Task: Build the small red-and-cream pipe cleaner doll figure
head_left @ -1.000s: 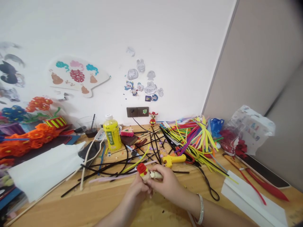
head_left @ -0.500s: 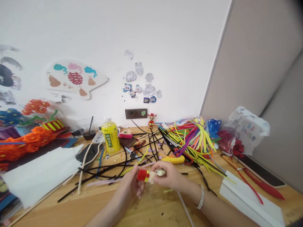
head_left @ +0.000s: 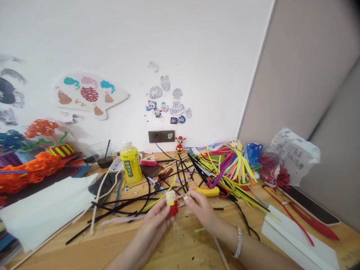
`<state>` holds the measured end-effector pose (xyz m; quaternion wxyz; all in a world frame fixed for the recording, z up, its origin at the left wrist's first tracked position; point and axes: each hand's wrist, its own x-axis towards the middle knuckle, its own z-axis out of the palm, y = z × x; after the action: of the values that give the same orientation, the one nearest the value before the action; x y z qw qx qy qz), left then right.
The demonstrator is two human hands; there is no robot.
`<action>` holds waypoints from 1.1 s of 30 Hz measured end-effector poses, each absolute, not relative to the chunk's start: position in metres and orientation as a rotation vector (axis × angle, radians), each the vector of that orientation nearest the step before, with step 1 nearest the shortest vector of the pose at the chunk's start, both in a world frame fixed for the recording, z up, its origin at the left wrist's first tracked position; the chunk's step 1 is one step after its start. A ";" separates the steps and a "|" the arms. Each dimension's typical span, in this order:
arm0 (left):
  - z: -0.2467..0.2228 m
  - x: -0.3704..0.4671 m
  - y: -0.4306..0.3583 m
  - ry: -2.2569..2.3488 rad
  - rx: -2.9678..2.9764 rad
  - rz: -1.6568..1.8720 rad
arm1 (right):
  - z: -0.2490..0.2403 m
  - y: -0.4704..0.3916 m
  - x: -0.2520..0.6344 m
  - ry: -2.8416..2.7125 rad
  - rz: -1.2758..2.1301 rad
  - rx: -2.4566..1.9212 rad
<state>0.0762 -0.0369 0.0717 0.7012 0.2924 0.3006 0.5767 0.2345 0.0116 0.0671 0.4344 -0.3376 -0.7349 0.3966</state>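
My left hand point(head_left: 154, 222) pinches a small doll figure point(head_left: 173, 209) with a cream head on top, a yellow band below it and a red body. The figure stands nearly upright above the front of the table. Just to its right, my right hand point(head_left: 203, 211) is closed on a small pale object point(head_left: 186, 197); most of it is hidden by the fingers, and its kind is unclear. A similar finished-looking figure point(head_left: 180, 144) with a red hat and red clothes stands against the wall.
Black pipe cleaners point(head_left: 135, 204) lie scattered behind my hands, with a bright bundle of them point(head_left: 233, 165) at the back right. A yellow-handled tool point(head_left: 208, 192), a yellow drink bottle point(head_left: 131, 165), white paper point(head_left: 50, 206), a folded white sheet point(head_left: 295, 240) and orange pipe-cleaner flowers point(head_left: 42, 168) surround the work area.
The figure has turned from lying sideways to upright, cream head up. My right hand has drawn slightly away from it, keeping the pale object.
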 end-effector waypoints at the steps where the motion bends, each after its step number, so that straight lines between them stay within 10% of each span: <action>1: 0.071 0.076 -0.037 0.667 0.652 1.279 | 0.066 0.010 0.234 -1.849 0.980 -0.852; 33: 0.070 0.079 -0.038 0.721 0.710 1.323 | 0.073 -0.001 0.231 -2.069 0.800 -0.995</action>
<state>0.0790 -0.0379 0.0705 0.6729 0.3152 0.3205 0.5875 0.2305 -0.0006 0.0732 0.3478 -0.3838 -0.7978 0.3085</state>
